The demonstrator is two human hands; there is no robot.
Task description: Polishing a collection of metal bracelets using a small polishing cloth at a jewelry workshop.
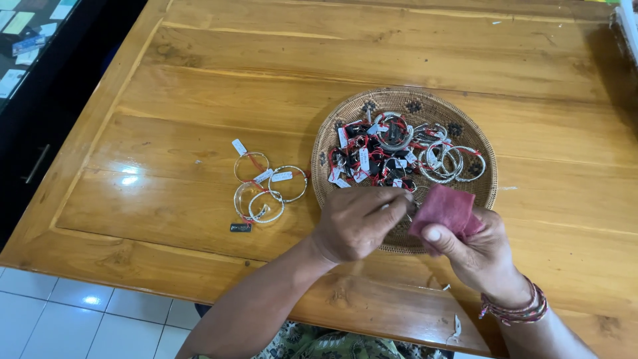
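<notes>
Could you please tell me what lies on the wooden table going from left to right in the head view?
Loose silver bangles with tags → left hand → red cloth in the right hand; the woven basket of bangles lies behind both hands.

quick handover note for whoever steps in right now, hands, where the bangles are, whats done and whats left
Left hand: closed on a thin silver piece over the near rim of the woven basket; the piece is mostly hidden by the fingers.
Right hand: pinching a dark red cloth beside the left hand.
Basket: holds a pile of tagged silver bangles with red strings and white tags.
Set aside: four tagged bangles lie on the wooden table left of the basket, apparently done.
Left: the piece in hand, then the pile in the basket, judging by the layout.
</notes>
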